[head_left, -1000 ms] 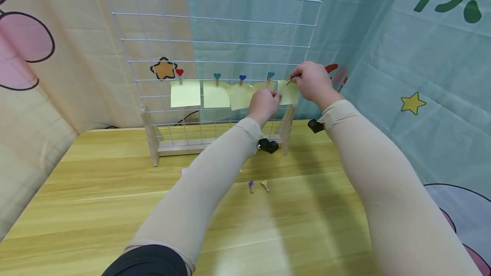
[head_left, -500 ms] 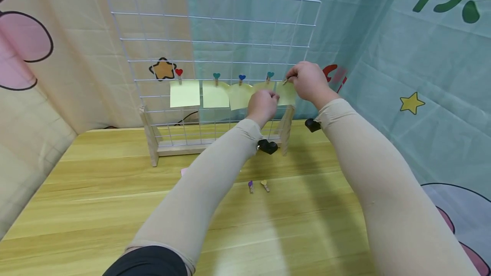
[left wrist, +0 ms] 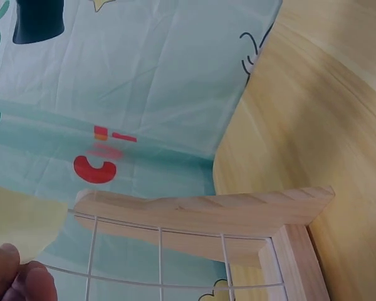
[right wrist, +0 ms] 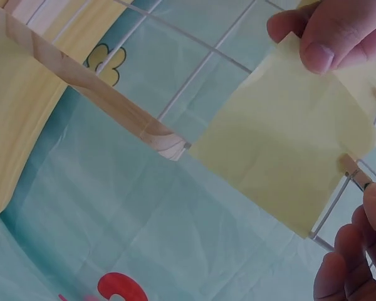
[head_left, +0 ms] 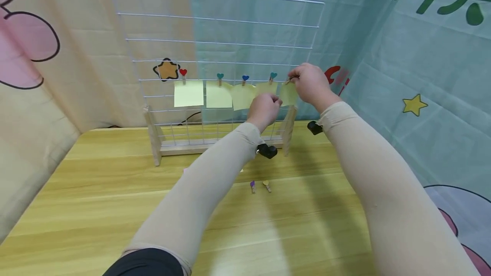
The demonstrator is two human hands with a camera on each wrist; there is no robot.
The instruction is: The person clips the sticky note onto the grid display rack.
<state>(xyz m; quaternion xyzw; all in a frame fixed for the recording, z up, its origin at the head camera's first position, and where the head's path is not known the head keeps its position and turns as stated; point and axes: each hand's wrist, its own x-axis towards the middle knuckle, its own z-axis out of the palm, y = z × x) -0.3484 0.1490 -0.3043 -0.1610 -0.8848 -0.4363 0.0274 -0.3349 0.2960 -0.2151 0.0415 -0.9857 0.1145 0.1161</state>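
Between the thumb and finger of my left hand (head_left: 264,109) is the lower left corner of a yellow sticky note (right wrist: 282,138). My right hand (head_left: 312,82) pinches a small wooden clothespin (right wrist: 356,170) at the note's upper edge, against the wire grid (head_left: 222,20). In the right wrist view the clothespin's tip lies over the paper; whether it clamps the wire cannot be seen. To the left, several more yellow notes (head_left: 189,93) hang in a row under heart-topped clothespins, a red one (head_left: 183,73) at the far end. My left hand partly covers the nearest hanging note.
The grid stands in a wooden base (left wrist: 200,216) at the back of the wooden table (head_left: 96,199). A purple clothespin (head_left: 252,187) and a yellow clothespin (head_left: 267,186) lie on the tabletop. Printed curtains (head_left: 433,76) enclose the back and sides.
The right hand with its clothespin shifted slightly left along the note's top edge, then held about there. The left hand keeps its pinch on the corner. The head view has swung slightly.
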